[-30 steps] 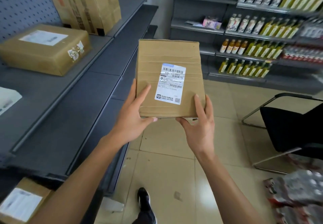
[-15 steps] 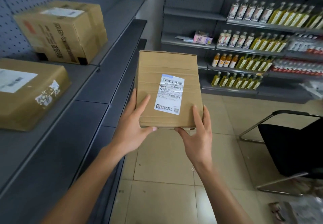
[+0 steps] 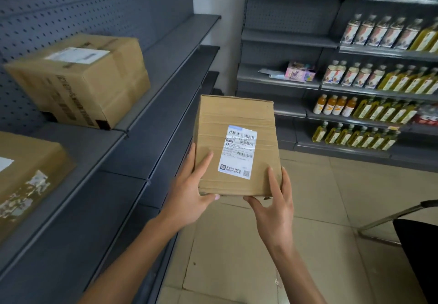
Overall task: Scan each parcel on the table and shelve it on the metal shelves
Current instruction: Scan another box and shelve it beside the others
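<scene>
Since the earlier frame, both shelved cartons have slid left and lower in view as the person moves along the aisle. On the grey metal shelves, a flat brown carton with torn tape and a taller brown cardboard box are already placed. Left hand and right hand grip the small brown labelled parcel over the floor, not yet shelved. Any remaining table parcels are out of view.

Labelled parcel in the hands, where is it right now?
Head view, centre: the labelled parcel is held in the air by the left hand and right hand, just right of the grey metal shelves, above the tiled floor.
</scene>
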Available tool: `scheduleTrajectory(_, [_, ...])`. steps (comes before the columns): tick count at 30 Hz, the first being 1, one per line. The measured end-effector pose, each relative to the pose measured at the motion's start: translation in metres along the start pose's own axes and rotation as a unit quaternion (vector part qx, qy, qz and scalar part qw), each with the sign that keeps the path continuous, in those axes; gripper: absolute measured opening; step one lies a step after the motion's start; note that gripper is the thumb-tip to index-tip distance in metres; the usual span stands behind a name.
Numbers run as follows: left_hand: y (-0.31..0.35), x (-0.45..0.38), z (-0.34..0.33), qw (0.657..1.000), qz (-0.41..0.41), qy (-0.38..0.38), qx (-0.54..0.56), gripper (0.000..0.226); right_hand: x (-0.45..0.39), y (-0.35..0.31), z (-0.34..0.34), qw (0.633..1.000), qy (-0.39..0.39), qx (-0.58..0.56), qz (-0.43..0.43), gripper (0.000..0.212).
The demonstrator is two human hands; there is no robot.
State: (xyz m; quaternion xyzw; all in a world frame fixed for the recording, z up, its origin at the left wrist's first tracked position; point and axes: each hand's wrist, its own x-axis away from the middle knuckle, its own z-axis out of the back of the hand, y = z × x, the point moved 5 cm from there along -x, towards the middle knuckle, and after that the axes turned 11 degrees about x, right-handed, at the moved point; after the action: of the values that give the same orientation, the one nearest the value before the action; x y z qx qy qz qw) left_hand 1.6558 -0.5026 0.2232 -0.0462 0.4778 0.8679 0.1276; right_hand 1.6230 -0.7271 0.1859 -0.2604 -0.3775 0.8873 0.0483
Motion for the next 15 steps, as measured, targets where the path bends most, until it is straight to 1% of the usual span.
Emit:
scheduleTrajectory(2, [-0.002,-0.024,-0.014,1.0,0.023,-0.003,-0.001,0.115,-0.025,0.016,-0.006,1.0,-0.013,-0.001,-0.013,0.095])
scheduleTrajectory(5, [-0.007,-0.054,-0.031,0.999,0.044,0.006,-0.005,0.114,-0.06,0.033,-0.012,1.0,-0.024,0.001,-0.001,0.094])
scheduleTrajectory(10, [-0.009,-0.104,-0.04,0.999,0.038,0.035,0.011,0.113,-0.122,0.044,-0.021,0.998,-0.059,0.011,0.023,0.094])
scheduleTrajectory(15, [-0.015,-0.161,-0.038,0.998,0.033,0.043,0.016,0.115,-0.178,0.047,-0.036,0.997,-0.045,0.013,0.053,0.093])
